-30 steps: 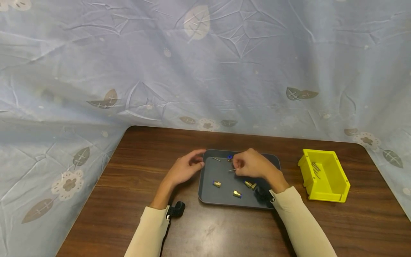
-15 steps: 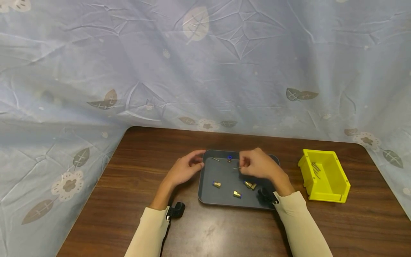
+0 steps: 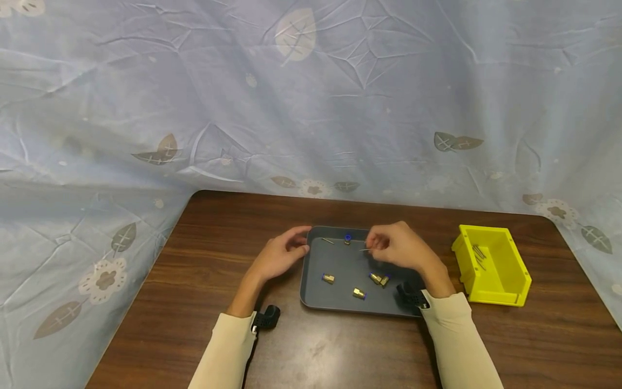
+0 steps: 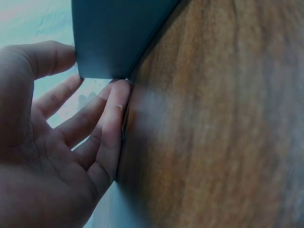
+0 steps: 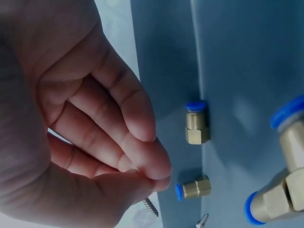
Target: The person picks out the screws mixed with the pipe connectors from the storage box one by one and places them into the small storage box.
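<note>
In the head view my right hand [image 3: 404,248] is above the right part of a grey tray [image 3: 340,307]. Its thumb and fingertips pinch a thin screw [image 3: 364,249], whose threaded end [image 5: 151,207] sticks out in the right wrist view. Relaxed fingers of my left hand [image 3: 278,258] touch the tray's left edge; the left wrist view has the thumb against the tray wall [image 4: 111,40]. Several brass push-in fittings with blue collars lie in the tray, among them a fitting [image 3: 328,279] and another fitting [image 3: 359,293]. A second screw [image 3: 328,241] lies at the tray's far left.
To the right of the tray stands a yellow bin [image 3: 500,265] with several screws [image 3: 479,254] inside. The wooden table [image 3: 228,216] meets a patterned curtain [image 3: 311,108] at its back edge. Wrist cameras [image 3: 266,317] are strapped to both forearms.
My right hand has moved right and slightly away from me with the screw between its fingers, leaving the far fitting uncovered. The left hand stays at the tray's edge.
</note>
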Available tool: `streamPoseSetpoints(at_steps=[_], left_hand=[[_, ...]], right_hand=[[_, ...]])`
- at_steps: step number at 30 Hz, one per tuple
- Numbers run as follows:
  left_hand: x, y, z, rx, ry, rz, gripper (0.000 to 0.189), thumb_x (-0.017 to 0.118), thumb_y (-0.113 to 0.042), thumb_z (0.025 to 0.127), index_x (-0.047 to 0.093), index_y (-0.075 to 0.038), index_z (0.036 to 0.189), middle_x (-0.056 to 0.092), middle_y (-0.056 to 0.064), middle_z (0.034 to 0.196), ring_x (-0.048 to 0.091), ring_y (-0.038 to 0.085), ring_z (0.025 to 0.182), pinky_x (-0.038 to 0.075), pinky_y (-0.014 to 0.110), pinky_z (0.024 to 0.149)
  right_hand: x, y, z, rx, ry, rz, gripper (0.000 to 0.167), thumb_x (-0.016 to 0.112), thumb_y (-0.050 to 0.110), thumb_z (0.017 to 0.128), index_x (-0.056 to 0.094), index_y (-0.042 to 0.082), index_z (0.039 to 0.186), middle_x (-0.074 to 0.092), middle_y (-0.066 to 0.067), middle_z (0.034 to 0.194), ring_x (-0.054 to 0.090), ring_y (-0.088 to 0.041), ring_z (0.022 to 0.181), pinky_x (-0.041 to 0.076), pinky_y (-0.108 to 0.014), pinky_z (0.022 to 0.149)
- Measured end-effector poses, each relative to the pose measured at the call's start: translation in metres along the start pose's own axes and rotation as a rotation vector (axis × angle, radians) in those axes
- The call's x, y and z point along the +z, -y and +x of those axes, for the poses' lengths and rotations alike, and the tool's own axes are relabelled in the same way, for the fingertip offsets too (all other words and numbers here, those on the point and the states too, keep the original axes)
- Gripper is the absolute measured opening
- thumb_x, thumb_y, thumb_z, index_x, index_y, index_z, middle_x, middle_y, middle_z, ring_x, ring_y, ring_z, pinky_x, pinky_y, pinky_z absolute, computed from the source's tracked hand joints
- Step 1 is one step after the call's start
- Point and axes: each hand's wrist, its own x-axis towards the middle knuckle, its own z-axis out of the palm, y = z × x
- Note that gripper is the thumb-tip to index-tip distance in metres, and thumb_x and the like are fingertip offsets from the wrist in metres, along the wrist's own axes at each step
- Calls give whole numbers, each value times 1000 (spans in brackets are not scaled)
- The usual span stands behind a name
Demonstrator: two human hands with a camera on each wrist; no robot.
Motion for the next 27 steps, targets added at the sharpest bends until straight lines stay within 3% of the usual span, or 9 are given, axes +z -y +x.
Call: streamPoseSetpoints(at_steps=[19,27], left_hand=[[0,-2,0,10,-9,-12,52,71,-21,106,62,-18,157,78,11,129,73,26,106,55,54,98],[0,-1,-1,8,-6,-2,52,71,-22,107,61,-19,158,78,10,130,73,27,109,54,55,99]], right_hand=[[-11,0,-15,10,-88,-4,18,87,-2,88,79,13,95,76,10,87,71,-13,80,60,-34,72],[-18,-6,-23,0,-116,-30,16,86,-1,89,79,11,96,78,6,88,71,-13,80,60,-34,73]])
